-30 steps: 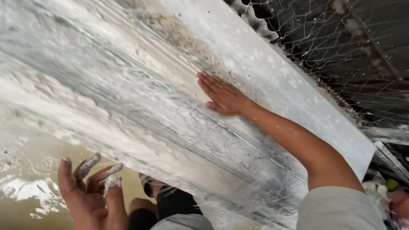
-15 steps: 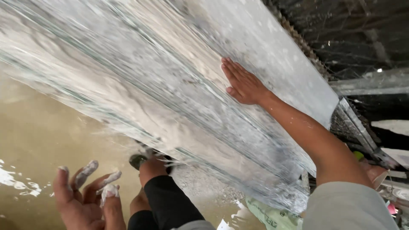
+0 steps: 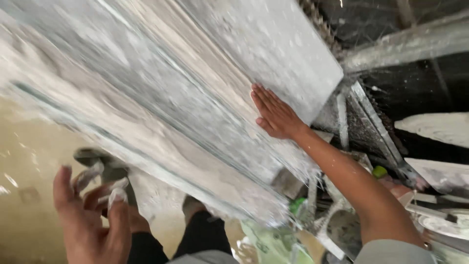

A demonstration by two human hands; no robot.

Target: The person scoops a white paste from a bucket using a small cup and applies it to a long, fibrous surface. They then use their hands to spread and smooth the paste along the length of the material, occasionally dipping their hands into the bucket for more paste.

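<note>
A large, flat, grey-white slab streaked with pale plaster (image 3: 161, 93) slants across most of the view, from the far left down to the near middle. The right hand (image 3: 276, 115) lies flat against the slab's face near its right edge, fingers straight and together, palm pressed to the surface and gripping nothing; its bare forearm runs back to the near right, ending in a grey sleeve (image 3: 391, 254). The left hand (image 3: 93, 215) hangs at the near left below the slab's lower edge, apart from it, fingers loosely spread and empty, their tips coated in white plaster. Just right of it are the person's legs in dark trousers (image 3: 195, 239), over a wet, tan floor (image 3: 24, 195). On the far right stand grey metal bars (image 3: 391, 46) and dark mesh. A small green object (image 3: 379, 171), perhaps a cap, sits blurred beyond the forearm.
</note>
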